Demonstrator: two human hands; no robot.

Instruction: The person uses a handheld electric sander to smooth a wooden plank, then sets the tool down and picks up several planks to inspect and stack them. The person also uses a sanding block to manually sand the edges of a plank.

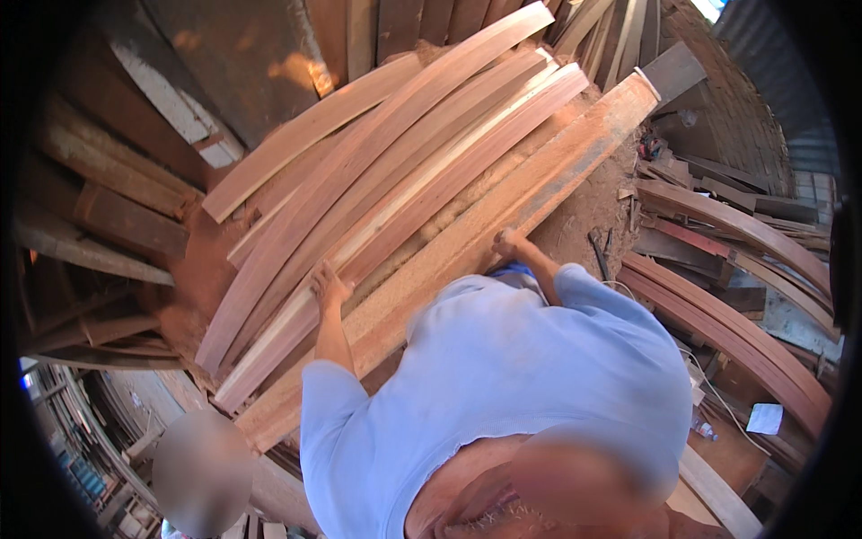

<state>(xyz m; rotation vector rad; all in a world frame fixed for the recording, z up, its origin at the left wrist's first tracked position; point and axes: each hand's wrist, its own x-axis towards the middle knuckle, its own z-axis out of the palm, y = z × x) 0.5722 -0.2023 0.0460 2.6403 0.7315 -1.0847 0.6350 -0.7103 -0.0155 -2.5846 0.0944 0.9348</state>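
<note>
One long, slightly bowed, pinkish-brown wooden board with a pale streak lies between curved brown planks and a straight, sawdust-coloured beam, its long axis slanting from lower left to upper right. The left hand touches it; the right hand curls at the beam's near edge. Whether either grip pinches, I cannot tell.
</note>
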